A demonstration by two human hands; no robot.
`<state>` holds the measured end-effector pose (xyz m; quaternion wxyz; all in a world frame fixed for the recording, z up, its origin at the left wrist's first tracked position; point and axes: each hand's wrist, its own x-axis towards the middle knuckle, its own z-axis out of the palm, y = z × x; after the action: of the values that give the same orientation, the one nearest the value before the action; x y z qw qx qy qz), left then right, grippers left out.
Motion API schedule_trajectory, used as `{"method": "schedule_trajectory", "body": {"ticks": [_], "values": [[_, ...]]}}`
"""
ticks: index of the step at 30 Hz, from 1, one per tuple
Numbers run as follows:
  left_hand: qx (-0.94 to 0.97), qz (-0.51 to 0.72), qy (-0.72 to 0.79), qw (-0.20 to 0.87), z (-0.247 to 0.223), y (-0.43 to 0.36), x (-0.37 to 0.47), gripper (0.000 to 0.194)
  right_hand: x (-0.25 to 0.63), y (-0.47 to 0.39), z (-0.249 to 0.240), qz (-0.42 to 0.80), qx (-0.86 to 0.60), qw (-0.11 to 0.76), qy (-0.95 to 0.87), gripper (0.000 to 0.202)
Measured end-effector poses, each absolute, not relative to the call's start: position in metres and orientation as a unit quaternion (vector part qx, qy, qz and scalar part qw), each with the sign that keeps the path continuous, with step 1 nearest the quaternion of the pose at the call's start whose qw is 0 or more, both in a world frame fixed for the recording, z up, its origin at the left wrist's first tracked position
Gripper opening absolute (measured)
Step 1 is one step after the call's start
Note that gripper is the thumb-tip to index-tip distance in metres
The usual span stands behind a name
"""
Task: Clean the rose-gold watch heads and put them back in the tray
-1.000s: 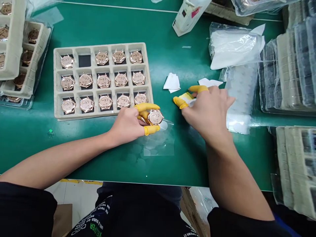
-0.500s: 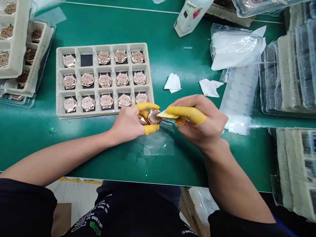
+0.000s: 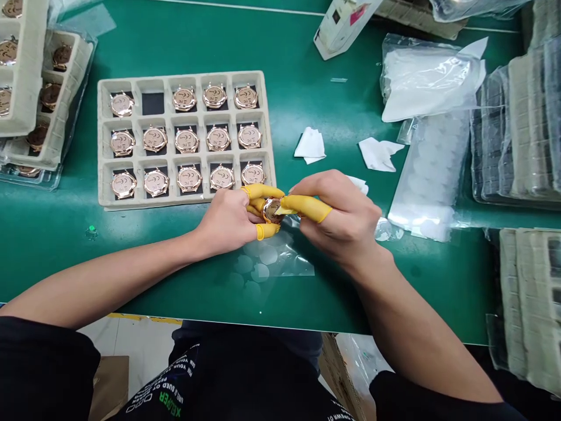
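Observation:
Yellow finger cots cover several fingertips of both hands. My left hand grips a round rose-gold watch case by its sides, back face up. My right hand pinches a small pale yellowish piece against the face of that case; the fingers hide most of it. Behind my left hand lies a beige tray of similar watch cases in three rows, with one compartment in the back row showing only its dark pad. Clear film and round clear discs lie on the table just below my hands.
White cloth pieces lie beyond my right hand. A white container and a bag of white sheets stand farther back. Stacked trays line the right side; more filled trays are at the left.
My right hand has shifted slightly left and turned, its fingers now closer over the watch case. Another white piece shows behind it. My left hand keeps its hold.

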<state>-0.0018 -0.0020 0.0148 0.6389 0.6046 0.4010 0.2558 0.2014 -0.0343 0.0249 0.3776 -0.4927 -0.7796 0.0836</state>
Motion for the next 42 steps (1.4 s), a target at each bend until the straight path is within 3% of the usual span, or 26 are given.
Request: {"method": "schedule_trajectory", "body": {"ticks": [13, 17, 24, 37, 42], "values": [[0.598, 0.261, 0.409, 0.639, 0.014, -0.001, -0.002, 0.058, 0.193, -0.039, 0.020, 0.076, -0.550, 0.425, -0.715, 0.018], [0.591, 0.256, 0.417, 0.641, 0.013, -0.002, -0.002, 0.061, 0.204, -0.042, 0.024, 0.060, -0.423, 0.477, -0.768, 0.032], [0.577, 0.263, 0.403, 0.659, 0.014, -0.005, 0.001, 0.055, 0.191, -0.042, 0.030, -0.041, -0.372, 0.402, -0.836, 0.033], [0.658, 0.248, 0.411, 0.580, 0.022, -0.008, -0.002, 0.053, 0.171, -0.046, 0.021, -0.153, -0.426, 0.415, -0.789, 0.051], [0.658, 0.238, 0.408, 0.586, 0.026, -0.007, -0.002, 0.055, 0.204, -0.046, 0.017, 0.015, -0.441, 0.443, -0.780, 0.058]]}}
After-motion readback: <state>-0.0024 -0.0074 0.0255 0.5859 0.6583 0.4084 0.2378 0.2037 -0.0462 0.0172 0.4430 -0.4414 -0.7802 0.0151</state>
